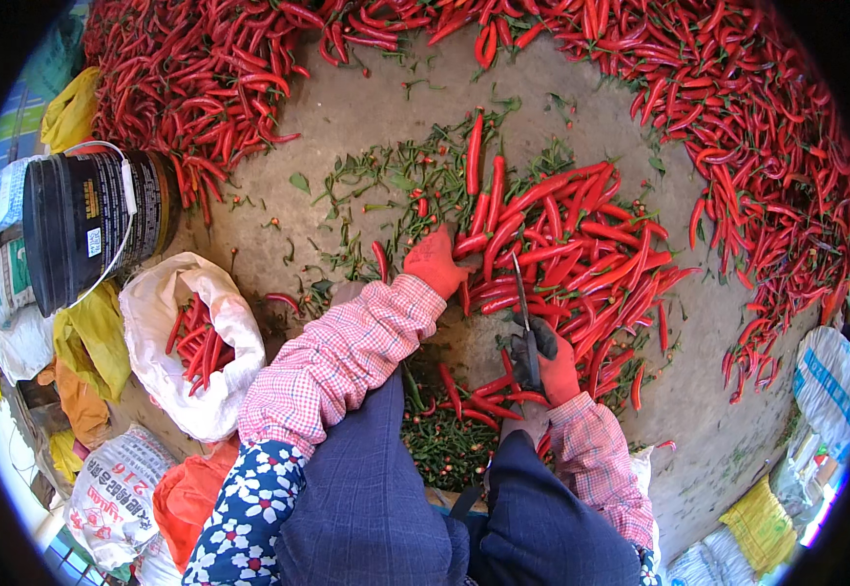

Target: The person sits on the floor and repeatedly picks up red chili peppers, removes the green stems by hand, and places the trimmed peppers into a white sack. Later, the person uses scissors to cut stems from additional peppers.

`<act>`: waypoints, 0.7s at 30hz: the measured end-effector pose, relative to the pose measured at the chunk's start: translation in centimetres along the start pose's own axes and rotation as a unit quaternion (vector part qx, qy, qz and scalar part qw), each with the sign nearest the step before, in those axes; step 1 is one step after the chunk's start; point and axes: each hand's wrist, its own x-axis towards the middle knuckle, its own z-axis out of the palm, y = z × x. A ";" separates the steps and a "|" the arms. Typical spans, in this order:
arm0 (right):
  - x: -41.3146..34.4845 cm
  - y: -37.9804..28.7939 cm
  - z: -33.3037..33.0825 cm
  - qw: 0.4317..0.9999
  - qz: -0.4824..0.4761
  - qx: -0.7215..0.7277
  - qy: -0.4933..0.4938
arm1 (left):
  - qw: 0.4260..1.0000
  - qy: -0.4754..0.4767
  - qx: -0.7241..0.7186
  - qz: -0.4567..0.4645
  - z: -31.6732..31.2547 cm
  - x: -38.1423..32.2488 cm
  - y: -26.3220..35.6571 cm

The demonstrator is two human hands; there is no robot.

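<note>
My left hand (436, 262), in a red work glove, is at the near left edge of a loose heap of red chili peppers (578, 249). Its fingertips touch peppers there, but whether they grip one is hidden. In my right hand (553, 362), gloved in red with dark fingers, is a narrow-bladed knife (521, 293); the blade points away from me over the heap. Cut green pepper stems (388, 172) are strewn on the concrete floor beyond my left hand. More stems (443, 447) lie between my legs, with a few whole peppers (480, 399) beside them.
To my left stands an open white woven sack (249, 344) with red peppers inside. A black bucket (102, 220) with a wire handle lies tilted behind it. Large banks of peppers (198, 88) curve around the far side and the right (754, 161). Folded sacks (827, 388) lie at right.
</note>
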 end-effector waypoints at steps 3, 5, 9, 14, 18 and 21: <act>-0.1 0.0 -0.3 0.999 0.034 0.015 -0.016 | 1.000 0.023 -0.011 0.010 0.5 -0.8 -0.5; -0.3 -0.3 -0.2 0.990 0.090 0.102 -0.031 | 0.999 0.045 0.027 0.007 0.8 -1.5 -0.6; -0.2 -1.4 0.4 0.994 0.080 0.074 -0.020 | 0.999 0.025 0.037 -0.002 1.3 -3.0 -0.6; -0.3 -1.9 1.0 0.993 0.091 0.075 -0.017 | 0.995 -0.001 0.097 0.007 2.4 -2.9 -1.7; -0.6 -1.4 0.6 0.993 0.091 0.052 -0.059 | 0.983 0.075 -0.166 -0.002 1.1 -2.2 -3.2; -0.4 -1.2 0.3 0.985 0.075 0.098 -0.125 | 0.891 -0.043 -0.414 -0.181 -2.5 -4.1 -4.2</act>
